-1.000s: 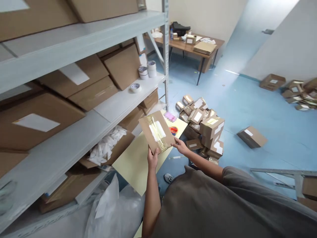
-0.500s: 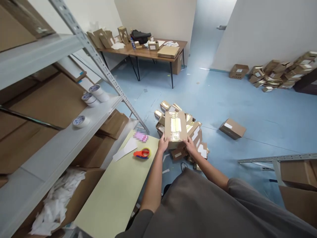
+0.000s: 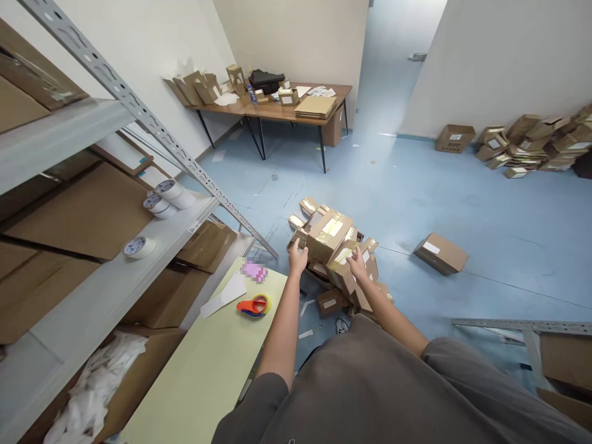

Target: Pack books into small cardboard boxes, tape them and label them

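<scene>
One brown cardboard box with a white label under shiny clear tape (image 3: pixel 329 235) sits on top of a heap of brown cardboard parcels (image 3: pixel 329 302), too overlapped to count. Two bare hands flank it: the left hand (image 3: pixel 298 258) just beside its left edge, the right hand (image 3: pixel 357 265) near its right, over another parcel; both grips are spread, though contact is unclear. On the pale-yellow surface (image 3: pixel 194 370) lie one orange tape dispenser (image 3: pixel 252 305) and one blurred pink item (image 3: pixel 254 271). One brown box with a white label (image 3: pixel 441 254) stands apart on the blue floor (image 3: pixel 402 203).
</scene>
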Demonstrator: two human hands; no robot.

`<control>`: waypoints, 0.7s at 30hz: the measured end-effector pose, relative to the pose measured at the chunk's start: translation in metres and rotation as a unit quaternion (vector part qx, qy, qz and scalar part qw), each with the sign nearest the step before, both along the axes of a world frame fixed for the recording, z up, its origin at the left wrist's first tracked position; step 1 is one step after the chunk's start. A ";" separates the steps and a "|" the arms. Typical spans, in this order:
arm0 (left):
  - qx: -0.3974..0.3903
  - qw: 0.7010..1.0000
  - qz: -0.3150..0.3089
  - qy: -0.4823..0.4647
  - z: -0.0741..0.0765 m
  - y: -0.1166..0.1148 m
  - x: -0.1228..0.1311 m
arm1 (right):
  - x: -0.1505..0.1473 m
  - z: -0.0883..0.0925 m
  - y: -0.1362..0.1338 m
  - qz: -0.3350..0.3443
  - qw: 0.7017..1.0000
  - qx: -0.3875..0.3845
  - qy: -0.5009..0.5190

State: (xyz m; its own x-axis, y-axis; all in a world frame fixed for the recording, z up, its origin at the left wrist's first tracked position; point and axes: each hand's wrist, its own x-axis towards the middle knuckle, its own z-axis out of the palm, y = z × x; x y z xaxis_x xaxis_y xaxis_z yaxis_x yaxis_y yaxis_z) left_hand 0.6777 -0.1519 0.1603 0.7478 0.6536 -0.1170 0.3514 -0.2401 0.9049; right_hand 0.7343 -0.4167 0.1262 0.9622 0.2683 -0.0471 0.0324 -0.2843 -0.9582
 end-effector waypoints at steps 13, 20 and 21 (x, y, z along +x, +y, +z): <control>0.066 0.993 0.082 -0.061 0.037 0.055 -0.136 | -0.053 0.045 0.114 0.102 0.994 0.021 -0.035; 0.097 0.980 0.152 -0.085 0.054 0.110 -0.275 | -0.155 0.078 0.196 0.197 0.975 0.012 -0.106; 0.102 0.977 0.162 -0.088 0.054 0.117 -0.295 | -0.169 0.081 0.207 0.211 0.970 0.014 -0.118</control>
State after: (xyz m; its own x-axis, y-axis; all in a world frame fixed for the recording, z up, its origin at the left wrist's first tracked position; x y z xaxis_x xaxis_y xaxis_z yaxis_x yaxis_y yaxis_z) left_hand 0.3828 -0.0347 0.2142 0.4942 0.8557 0.1532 0.2820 -0.3246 0.9028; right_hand 0.5653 -0.2093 0.2074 0.7493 0.6391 0.1735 0.3595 -0.1726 -0.9170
